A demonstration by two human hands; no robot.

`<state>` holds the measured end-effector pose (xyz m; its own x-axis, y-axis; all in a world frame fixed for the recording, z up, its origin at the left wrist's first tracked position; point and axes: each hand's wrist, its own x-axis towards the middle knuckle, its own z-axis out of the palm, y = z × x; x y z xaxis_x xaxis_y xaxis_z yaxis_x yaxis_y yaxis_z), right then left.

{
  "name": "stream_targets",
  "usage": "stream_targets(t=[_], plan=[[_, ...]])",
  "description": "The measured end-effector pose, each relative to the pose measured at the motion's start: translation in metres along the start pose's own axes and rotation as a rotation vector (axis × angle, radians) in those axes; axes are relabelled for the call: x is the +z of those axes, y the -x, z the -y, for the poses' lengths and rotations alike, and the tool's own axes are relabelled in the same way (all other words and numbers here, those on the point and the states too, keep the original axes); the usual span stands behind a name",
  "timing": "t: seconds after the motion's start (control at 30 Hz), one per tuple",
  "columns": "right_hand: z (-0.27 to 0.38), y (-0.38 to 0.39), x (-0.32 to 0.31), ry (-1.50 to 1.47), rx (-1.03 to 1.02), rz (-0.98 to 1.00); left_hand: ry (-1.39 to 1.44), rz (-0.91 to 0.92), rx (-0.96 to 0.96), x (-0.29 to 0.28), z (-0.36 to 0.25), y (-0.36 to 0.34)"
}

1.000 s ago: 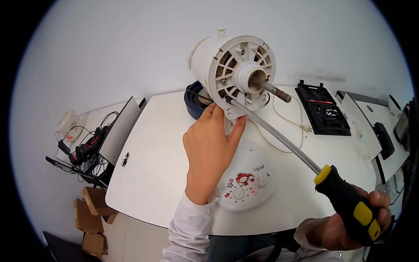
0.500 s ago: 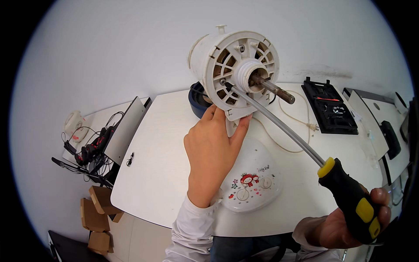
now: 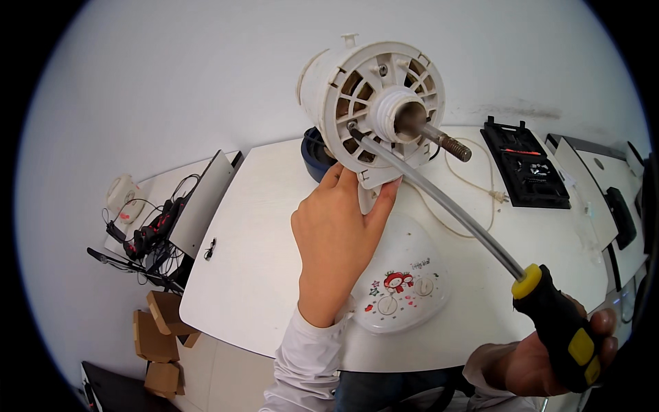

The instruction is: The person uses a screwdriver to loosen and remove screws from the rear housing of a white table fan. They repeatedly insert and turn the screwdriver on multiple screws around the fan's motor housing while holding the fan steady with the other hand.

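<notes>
My left hand grips the lower bracket of a white plastic fan motor housing, held up above the white table. A metal shaft sticks out of the housing's middle. My right hand, low at the right, holds the black and yellow handle of a long screwdriver. Its shank runs up to the left and its tip sits on the housing's face just left of the shaft collar.
A white fan base cover with cartoon print and dials lies on the table under the hands. A cord and a black tool tray lie at the right. A blue round part sits behind the housing. Cables and cardboard boxes are at left.
The screwdriver tip has moved up from the housing's lower bracket onto its face near the shaft collar. My left hand keeps hold of the housing.
</notes>
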<state>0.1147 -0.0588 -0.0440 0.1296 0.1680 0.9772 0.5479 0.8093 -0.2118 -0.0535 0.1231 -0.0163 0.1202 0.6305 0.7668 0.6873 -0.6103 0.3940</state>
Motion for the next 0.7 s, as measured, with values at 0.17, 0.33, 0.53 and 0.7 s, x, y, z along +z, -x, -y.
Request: stream_targets(t=[0.17, 0.33, 0.53, 0.7], plan=[[-0.004, -0.001, 0.002, 0.034, 0.003, 0.031, -0.039, 0.02, -0.015, -0.002, -0.005, -0.001], [-0.008, 0.001, 0.003, -0.007, -0.003, 0.046, -0.069, 0.039, -0.037, -0.003, -0.002, 0.0], [-0.009, 0.002, 0.002, -0.001, -0.002, 0.042, -0.064, 0.064, -0.038, 0.0, 0.0, 0.0], [-0.01, 0.0, 0.005, -0.021, 0.007, 0.053, -0.055, 0.006, 0.051, 0.002, 0.006, 0.001]])
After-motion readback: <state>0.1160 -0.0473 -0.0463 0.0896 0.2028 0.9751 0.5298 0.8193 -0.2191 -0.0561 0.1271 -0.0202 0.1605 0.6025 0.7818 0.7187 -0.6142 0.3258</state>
